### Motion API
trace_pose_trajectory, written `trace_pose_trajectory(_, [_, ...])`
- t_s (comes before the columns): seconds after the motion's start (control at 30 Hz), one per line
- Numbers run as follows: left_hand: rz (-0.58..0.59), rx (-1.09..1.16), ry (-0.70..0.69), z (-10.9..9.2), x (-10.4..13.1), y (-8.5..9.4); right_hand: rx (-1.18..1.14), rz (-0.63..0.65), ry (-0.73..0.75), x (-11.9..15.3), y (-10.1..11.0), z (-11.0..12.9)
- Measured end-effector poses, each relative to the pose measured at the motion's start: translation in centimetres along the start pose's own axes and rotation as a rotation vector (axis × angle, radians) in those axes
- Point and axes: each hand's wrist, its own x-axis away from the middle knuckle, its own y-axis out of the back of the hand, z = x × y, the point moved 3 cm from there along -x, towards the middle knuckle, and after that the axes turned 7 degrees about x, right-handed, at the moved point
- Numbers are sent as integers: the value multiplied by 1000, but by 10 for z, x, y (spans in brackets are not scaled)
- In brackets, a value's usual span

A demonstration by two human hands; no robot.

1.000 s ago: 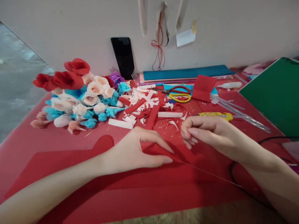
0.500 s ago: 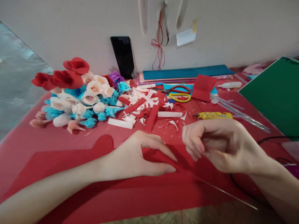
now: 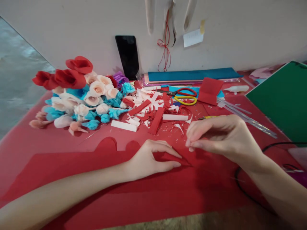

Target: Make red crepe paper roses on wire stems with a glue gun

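Red paper (image 3: 72,164) lies across the front of the red table, with rounded lobes on its far edge. My left hand (image 3: 155,159) rests on it, thumb and fingers closed around a folded, pointed piece of the red paper. Above and to the right, my right hand (image 3: 213,137) is raised with its thumb and fingertips pinched together; what they hold, if anything, is too small to make out. Just beyond the hands lie red and white paper scraps (image 3: 157,119).
Paper flowers (image 3: 96,89) crowd the back left beside a black phone (image 3: 128,57). Scissors (image 3: 184,100), a red paper square (image 3: 209,91) and clear sticks (image 3: 251,118) lie behind the hands. A green board (image 3: 280,99) stands at right, near a black cable (image 3: 237,179).
My right hand has risen slightly and its fingertips have come together, now covering most of the yellow tool. The thin wire near it has mostly dropped from sight. My left hand keeps its grip.
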Motion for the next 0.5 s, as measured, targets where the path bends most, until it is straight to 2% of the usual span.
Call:
trace_pose_trajectory(0.2, [38, 2, -38, -3, 5, 0, 22, -28, -49, -3, -2, -8])
trace_pose_trajectory(0.37, [68, -47, -46, 4, 21, 4, 278, -48, -89, -9, -6, -19])
trace_pose_trajectory(0.5, [34, -47, -30, 14, 28, 7, 467, -161, -119, -18, -6, -42])
